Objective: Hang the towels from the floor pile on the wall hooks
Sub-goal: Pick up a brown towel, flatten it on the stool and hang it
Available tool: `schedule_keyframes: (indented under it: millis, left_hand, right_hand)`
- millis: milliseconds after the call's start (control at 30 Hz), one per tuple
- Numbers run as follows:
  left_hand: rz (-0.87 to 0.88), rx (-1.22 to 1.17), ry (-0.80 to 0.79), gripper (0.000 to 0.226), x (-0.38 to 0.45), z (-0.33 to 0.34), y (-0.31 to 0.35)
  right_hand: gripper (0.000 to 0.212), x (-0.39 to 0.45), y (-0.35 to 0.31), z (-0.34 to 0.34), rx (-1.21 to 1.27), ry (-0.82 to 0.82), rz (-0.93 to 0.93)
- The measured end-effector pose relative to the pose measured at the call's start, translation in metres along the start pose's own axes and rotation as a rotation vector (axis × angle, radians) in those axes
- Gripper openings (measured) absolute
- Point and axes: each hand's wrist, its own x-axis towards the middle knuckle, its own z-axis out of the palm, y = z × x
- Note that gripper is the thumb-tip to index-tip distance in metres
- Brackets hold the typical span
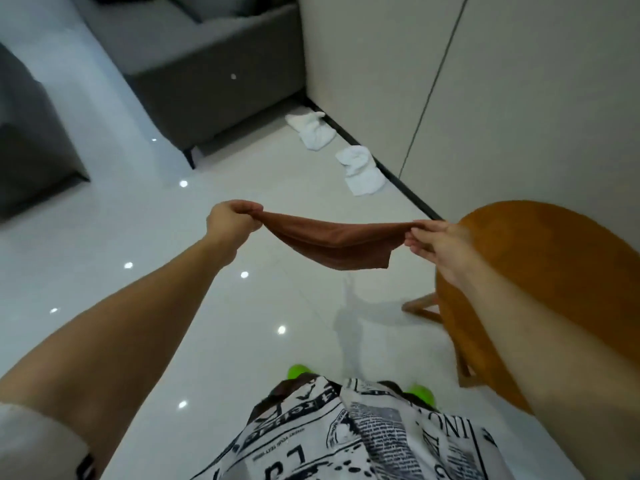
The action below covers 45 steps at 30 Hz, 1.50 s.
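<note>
Left hand (230, 216) & right hand (433, 239) each pinch a corner of the brown towel (332, 244), stretched btwn the fingers. No hooks in view; next prob. find one, loop it on

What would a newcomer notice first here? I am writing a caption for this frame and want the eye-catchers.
First, the brown towel stretched mid-air at the centre, the left hand pinching one end and the right hand the other. Next, two crumpled white towels, the farther one and the nearer one, on the glossy floor along the wall's base. An orange wooden chair stands at the right.
</note>
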Motion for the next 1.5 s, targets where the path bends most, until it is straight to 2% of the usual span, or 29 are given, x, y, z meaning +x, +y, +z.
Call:
schedule_keyframes:
  millis: [100, 200, 300, 433, 533, 733, 1033, 1133, 1233, 1367, 1467, 1500]
  left_hand:
    - [0.015, -0.040, 0.163, 0.018, 0.007, -0.092, -0.012]
    - [0.021, -0.090, 0.329, 0.009, -0.001, -0.180, -0.033]
    - [-0.002, -0.150, 0.508, 0.012, -0.027, -0.257, -0.058]
    - [-0.064, -0.232, 0.750, 0.016, -0.078, -0.341, -0.099]
    - [-0.133, -0.306, 0.928, 0.010, -0.121, -0.392, -0.132]
    - [-0.214, -0.506, 1.237, 0.007, -0.199, -0.473, -0.181]
    - [-0.189, -0.655, 1.587, 0.015, -0.278, -0.566, -0.190]
    - [-0.180, -0.668, 1.724, 0.014, -0.302, -0.586, -0.186]
    - [-0.186, -0.661, 1.828, 0.013, -0.327, -0.600, -0.191]
    - [-0.217, -0.665, 1.940, 0.013, -0.367, -0.624, -0.202]
    - [-0.209, -0.661, 2.044, 0.013, -0.399, -0.656, -0.227]
    - [-0.209, -0.662, 2.034, 0.014, -0.402, -0.659, -0.228]
  right_hand:
    - [0.017, 0.009, -0.033, 0.087, -0.095, -0.099, -0.083]
    - [0.020, 0.010, -0.060, 0.173, -0.198, -0.239, -0.148]
    - [0.021, 0.000, -0.079, 0.262, -0.303, -0.397, -0.213]
    - [0.020, -0.036, -0.093, 0.382, -0.417, -0.594, -0.315]
    - [0.024, -0.067, -0.095, 0.465, -0.462, -0.770, -0.345]
    - [0.027, -0.139, -0.083, 0.622, -0.553, -1.105, -0.369]
    - [0.022, -0.257, -0.076, 0.807, -0.612, -1.547, -0.354]
    - [0.023, -0.297, -0.070, 0.857, -0.582, -1.668, -0.301]
    - [0.013, -0.340, -0.053, 0.897, -0.575, -1.770, -0.206]
    - [0.007, -0.409, -0.024, 0.942, -0.559, -1.911, -0.174]
    - [0.012, -0.477, 0.011, 0.984, -0.593, -1.991, -0.175]
    - [0.015, -0.483, 0.015, 0.989, -0.588, -1.989, -0.177]
